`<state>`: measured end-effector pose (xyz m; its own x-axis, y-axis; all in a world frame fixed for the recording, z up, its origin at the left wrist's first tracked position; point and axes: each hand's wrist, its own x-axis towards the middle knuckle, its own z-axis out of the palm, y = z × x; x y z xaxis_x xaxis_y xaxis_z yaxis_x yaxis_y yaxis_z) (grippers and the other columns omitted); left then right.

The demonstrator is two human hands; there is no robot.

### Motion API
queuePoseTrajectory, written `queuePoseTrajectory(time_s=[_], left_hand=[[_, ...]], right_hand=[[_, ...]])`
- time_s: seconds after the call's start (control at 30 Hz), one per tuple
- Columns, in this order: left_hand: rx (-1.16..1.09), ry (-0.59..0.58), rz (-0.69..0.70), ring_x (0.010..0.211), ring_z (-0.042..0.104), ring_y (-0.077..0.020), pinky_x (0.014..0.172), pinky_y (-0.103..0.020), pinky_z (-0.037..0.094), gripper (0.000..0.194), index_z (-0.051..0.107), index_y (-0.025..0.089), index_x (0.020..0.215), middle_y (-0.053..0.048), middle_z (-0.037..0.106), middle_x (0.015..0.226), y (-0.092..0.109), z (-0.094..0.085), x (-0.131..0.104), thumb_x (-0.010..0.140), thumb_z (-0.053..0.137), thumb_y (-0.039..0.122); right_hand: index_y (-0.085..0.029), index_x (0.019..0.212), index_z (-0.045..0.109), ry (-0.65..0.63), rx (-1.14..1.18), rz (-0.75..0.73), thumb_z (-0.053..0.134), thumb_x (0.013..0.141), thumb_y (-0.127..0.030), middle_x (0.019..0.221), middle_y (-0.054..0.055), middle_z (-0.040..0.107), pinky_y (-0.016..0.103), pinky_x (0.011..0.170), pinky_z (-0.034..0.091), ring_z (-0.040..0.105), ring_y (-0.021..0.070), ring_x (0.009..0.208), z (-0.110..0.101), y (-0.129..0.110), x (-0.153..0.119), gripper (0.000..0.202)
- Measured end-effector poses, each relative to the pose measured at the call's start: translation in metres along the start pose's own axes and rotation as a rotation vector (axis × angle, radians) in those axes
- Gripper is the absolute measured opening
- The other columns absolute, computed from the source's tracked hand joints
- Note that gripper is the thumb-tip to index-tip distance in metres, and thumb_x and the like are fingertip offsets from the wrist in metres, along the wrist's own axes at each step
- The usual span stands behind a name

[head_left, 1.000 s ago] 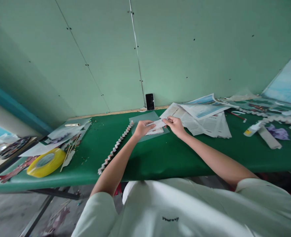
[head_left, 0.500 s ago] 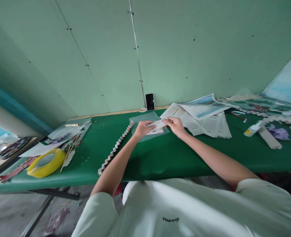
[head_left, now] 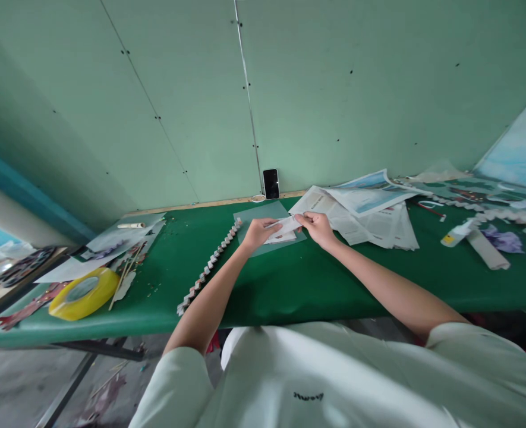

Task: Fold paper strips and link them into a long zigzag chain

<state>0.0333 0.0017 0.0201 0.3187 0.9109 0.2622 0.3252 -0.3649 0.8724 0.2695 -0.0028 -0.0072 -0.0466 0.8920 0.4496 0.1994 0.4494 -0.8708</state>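
Between my two hands is a narrow folded strip of paper (head_left: pixel 288 224), pale with faint print. My left hand (head_left: pixel 260 232) pinches its left end between thumb and fingers. At the other end, my right hand (head_left: pixel 317 227) grips it the same way. Just beneath, other paper pieces (head_left: pixel 281 238) lie on a translucent sheet (head_left: pixel 263 212), partly hidden by my hands. Left of my left forearm, a zigzag chain of folded paper (head_left: pixel 211 263) runs diagonally over the green table (head_left: pixel 284 285).
Newspaper sheets (head_left: pixel 369 223) are piled right of my hands. A phone (head_left: pixel 270 183) leans on the wall behind. A yellow tape roll (head_left: pixel 84 293) and thin sticks (head_left: pixel 126 270) lie at left. A glue bottle (head_left: pixel 457 233) and purple crumpled material (head_left: pixel 503 239) are at right.
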Motion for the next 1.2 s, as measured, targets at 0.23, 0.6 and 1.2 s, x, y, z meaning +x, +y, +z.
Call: queuePoseTrajectory(time_s=[0.23, 0.6, 1.2], left_hand=[[0.074, 0.059, 0.068, 0.087, 0.074, -0.0274, 0.072, -0.033, 0.057, 0.035, 0.085, 0.016, 0.097, -0.007, 0.082, 0.096, -0.002, -0.001, 0.0, 0.091, 0.071, 0.048], [0.21, -0.098, 0.239, 0.089, 0.076, -0.0314, 0.08, -0.038, 0.057, 0.035, 0.086, 0.021, 0.098, -0.009, 0.082, 0.097, 0.002, 0.004, -0.006, 0.097, 0.064, 0.047], [0.088, 0.001, 0.074, 0.077, 0.07, -0.0226, 0.061, -0.027, 0.053, 0.043, 0.085, 0.016, 0.093, -0.004, 0.08, 0.086, -0.006, -0.019, 0.005, 0.087, 0.071, 0.056]], right_hand=[[-0.023, 0.068, 0.059, -0.026, -0.071, -0.027, 0.063, 0.089, -0.078, 0.062, 0.004, 0.066, 0.034, 0.062, 0.046, 0.065, 0.0254, 0.067, 0.001, 0.007, 0.001, 0.059], [-0.028, 0.099, 0.077, -0.223, -0.483, -0.37, 0.055, 0.106, -0.053, 0.101, 0.01, 0.079, 0.055, 0.108, 0.03, 0.068, 0.0332, 0.106, 0.011, -0.004, -0.009, 0.035], [-0.02, 0.09, 0.079, -0.275, 0.141, 0.025, 0.065, 0.091, -0.07, 0.088, 0.009, 0.079, 0.04, 0.077, 0.059, 0.073, 0.026, 0.081, -0.031, 0.008, 0.021, 0.052]])
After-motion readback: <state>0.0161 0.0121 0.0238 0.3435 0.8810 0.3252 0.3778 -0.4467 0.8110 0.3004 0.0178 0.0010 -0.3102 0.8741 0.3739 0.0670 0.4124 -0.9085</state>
